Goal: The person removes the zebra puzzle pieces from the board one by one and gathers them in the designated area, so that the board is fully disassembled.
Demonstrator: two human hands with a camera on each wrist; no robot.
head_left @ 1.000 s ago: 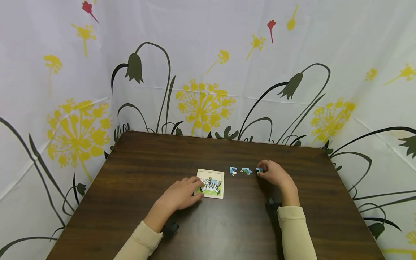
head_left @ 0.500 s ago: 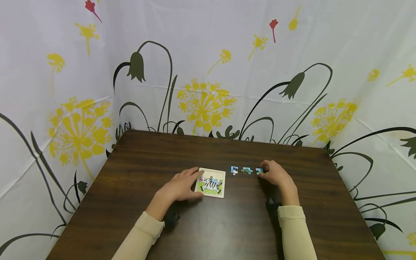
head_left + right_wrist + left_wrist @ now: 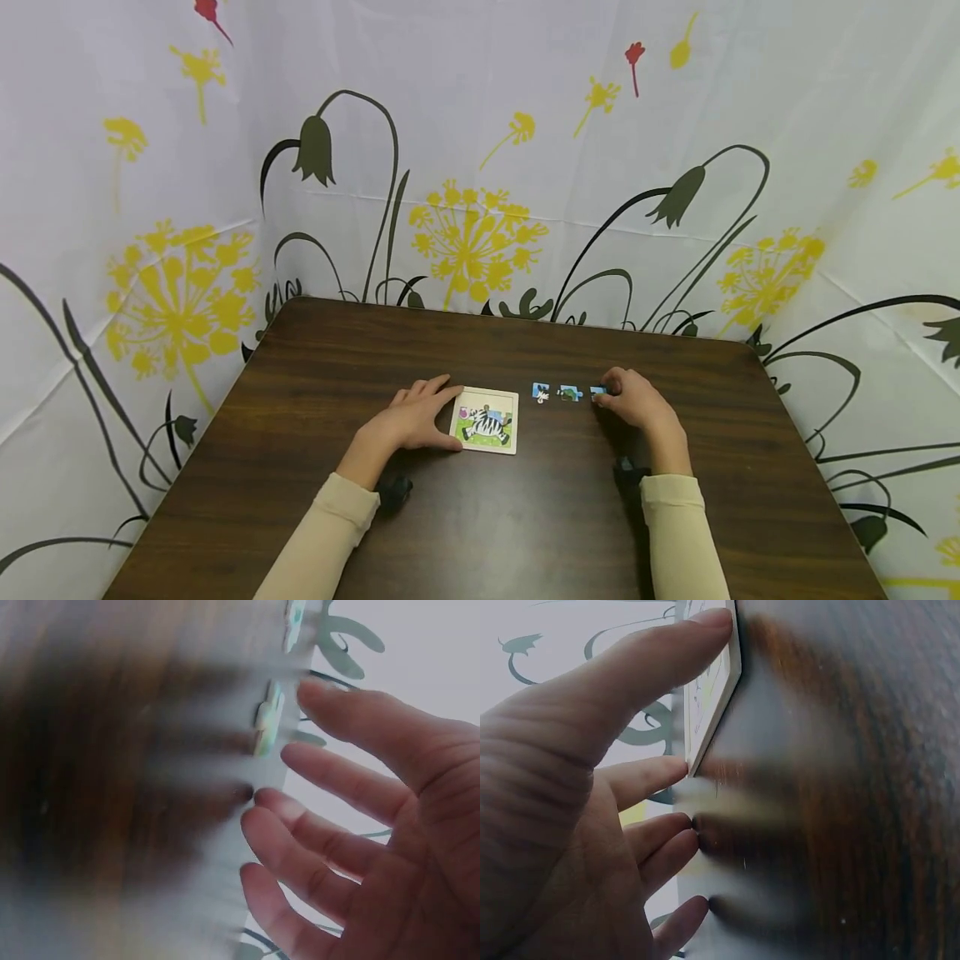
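A small square wooden puzzle tray [image 3: 516,425] lies on the table, partly filled with a zebra picture [image 3: 487,427]; its upper strip is bare wood. My left hand [image 3: 408,417] spans the tray's left side with loosely straight fingers. In the left wrist view the thumb [image 3: 682,652] reaches the tray's edge and the index fingertip meets a corner. Right of the tray lie three puzzle pieces: a blue one with black and white [image 3: 540,392], a blue and green one [image 3: 570,393], and a third [image 3: 597,391] partly covered by my right hand [image 3: 636,400], whose fingers are spread beside it.
The dark brown wooden table [image 3: 510,533] carries all of this. A white curtain [image 3: 450,100] printed with yellow and green flowers hangs behind and along both sides. Dark wrist cameras [image 3: 395,493] sit under both wrists.
My left hand has drawn back leftward from over the zebra picture to the tray's left edge, uncovering the picture. My right hand stays at the rightmost piece, its fingers now covering more of it.
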